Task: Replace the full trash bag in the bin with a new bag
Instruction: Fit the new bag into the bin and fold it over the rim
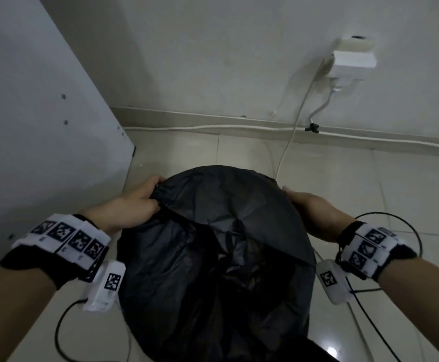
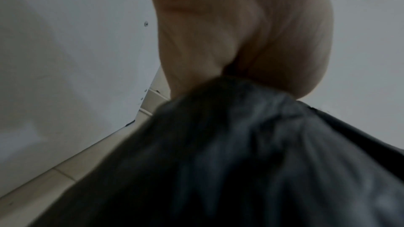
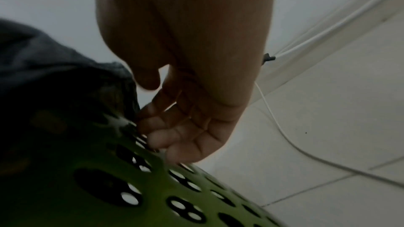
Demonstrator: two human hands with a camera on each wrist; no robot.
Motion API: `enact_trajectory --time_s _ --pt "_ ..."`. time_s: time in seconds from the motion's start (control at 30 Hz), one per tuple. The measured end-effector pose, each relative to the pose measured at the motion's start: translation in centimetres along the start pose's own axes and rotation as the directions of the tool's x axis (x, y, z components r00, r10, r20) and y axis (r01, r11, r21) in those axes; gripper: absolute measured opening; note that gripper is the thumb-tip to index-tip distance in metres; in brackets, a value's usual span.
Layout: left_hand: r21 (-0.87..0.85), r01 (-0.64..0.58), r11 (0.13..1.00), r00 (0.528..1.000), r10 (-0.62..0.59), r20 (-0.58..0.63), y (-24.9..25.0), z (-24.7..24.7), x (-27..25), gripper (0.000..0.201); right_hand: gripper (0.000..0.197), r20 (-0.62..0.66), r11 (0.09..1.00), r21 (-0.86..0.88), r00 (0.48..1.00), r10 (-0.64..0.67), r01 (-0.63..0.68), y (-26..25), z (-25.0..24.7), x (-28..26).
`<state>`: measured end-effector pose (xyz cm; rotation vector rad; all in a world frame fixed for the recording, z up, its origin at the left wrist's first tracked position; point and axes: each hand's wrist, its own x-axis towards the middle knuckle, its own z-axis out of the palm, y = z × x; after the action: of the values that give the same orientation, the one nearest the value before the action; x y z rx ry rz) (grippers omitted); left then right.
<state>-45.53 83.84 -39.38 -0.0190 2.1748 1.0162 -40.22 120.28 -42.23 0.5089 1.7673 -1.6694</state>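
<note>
two hands (image 1: 132,202) (image 1: 315,210) at one black bag (image 1: 213,257) over one green bin (image 3: 153,187).

left: white panel (image 1: 43,113) close | right: floor (image 1: 395,192) open, cable (image 1: 288,145)

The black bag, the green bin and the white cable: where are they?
black bag (image 1: 213,270): head view, its crinkled middle.
green bin (image 3: 157,187): right wrist view, its holed wall.
white cable (image 1: 295,126): head view, its hanging stretch.
</note>
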Motion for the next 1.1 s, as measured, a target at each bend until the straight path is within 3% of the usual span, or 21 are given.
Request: enact_trajectory --time_s 0.07,0.1,0.17,0.23,0.33,0.43,0.5,0.57,0.67,0.73,0.77,0.83,0.9,1.0,1.1 --pt "0.001 0.016 1.000 1.000 -0.016 -0.014 -0.3 -0.2 0.1 0.043 0.070 0.111 0.991 0.130 0.994 0.023 -0.038 -0.1 -0.5 -0.2" --pt "0.005 0.010 1.000 1.000 -0.010 -0.013 -0.3 -0.2 0.1 0.048 0.070 0.137 0.992 0.127 0.991 -0.014 -0.004 -0.2 -0.5 -0.2" --pt "-0.002 -0.009 1.000 1.000 0.009 -0.012 -0.3 -0.2 -0.1 0.052 0.040 0.052 0.994 0.063 0.994 -0.095 0.091 -0.1 -0.3 -0.1" --pt "0.026 -0.058 0.998 0.998 0.059 -0.024 -0.7 0.1 0.0 0.042 0.018 -0.133 0.990 -0.109 0.985 -0.108 0.094 0.1 -0.3 0.5" --pt "0.141 -0.153 0.978 0.985 0.162 -0.058 -0.5 0.7 -0.8 0.038 0.026 -0.279 0.898 -0.423 0.960 -0.005 -0.118 1.4 -1.7 1.0" --pt "0.230 -0.226 0.947 0.951 0.266 -0.158 0.4 0.9 -2.7 0.057 0.024 -0.313 0.899 -0.384 0.945 0.090 -0.212 1.6 -3.7 0.1" --pt "0.306 -0.190 0.933 0.951 0.252 -0.180 0.6 0.4 -4.1 0.062 0.031 -0.402 0.901 -0.409 0.915 -0.033 -0.147 -0.2 -5.1 -1.6" --pt "0.375 -0.082 0.923 0.994 0.104 -0.039 0.6 -0.1 -5.3 0.061 0.029 -0.458 0.815 -0.577 0.850 -0.261 -0.061 -3.1 -5.9 -4.1" --pt "0.313 0.025 0.949 0.980 -0.085 0.179 -0.1 0.3 -6.3 0.064 0.022 -0.362 0.693 -0.706 0.767 -0.530 0.146 -7.6 -4.5 -7.0" --pt "0.227 0.007 0.974 0.992 -0.035 0.118 -0.5 0.7 -6.0 0.064 0.021 -0.344 0.711 -0.665 0.750 -0.564 0.230 -9.3 -2.4 -6.7" --pt "0.219 -0.021 0.976 0.999 0.013 0.038 -0.4 0.7 -5.6 0.065 0.021 -0.353 0.770 -0.597 0.788 -0.505 0.226 -9.3 -1.3 -6.1" --pt "0.221 -0.042 0.974 0.990 0.071 -0.124 -0.3 0.4 -5.3 0.067 0.027 -0.315 0.892 -0.441 0.913 -0.261 0.103 -7.8 0.7 -4.7" --pt "0.202 -0.017 0.979 0.987 0.049 -0.153 -0.7 0.0 -5.4 0.064 0.036 -0.192 0.950 -0.311 0.979 -0.067 0.004 -5.7 2.2 -4.2" --pt "0.162 0.041 0.986 0.999 -0.043 0.011 -2.2 -0.4 -6.1 0.056 0.051 -0.012 0.997 -0.017 0.997 0.070 -0.070 -2.8 3.5 -3.9" --pt "0.033 -0.043 0.999 0.999 0.044 -0.024 -3.3 -0.4 -6.0 0.048 0.069 0.051 0.981 0.154 0.992 0.115 -0.121 -0.9 4.1 -3.4"
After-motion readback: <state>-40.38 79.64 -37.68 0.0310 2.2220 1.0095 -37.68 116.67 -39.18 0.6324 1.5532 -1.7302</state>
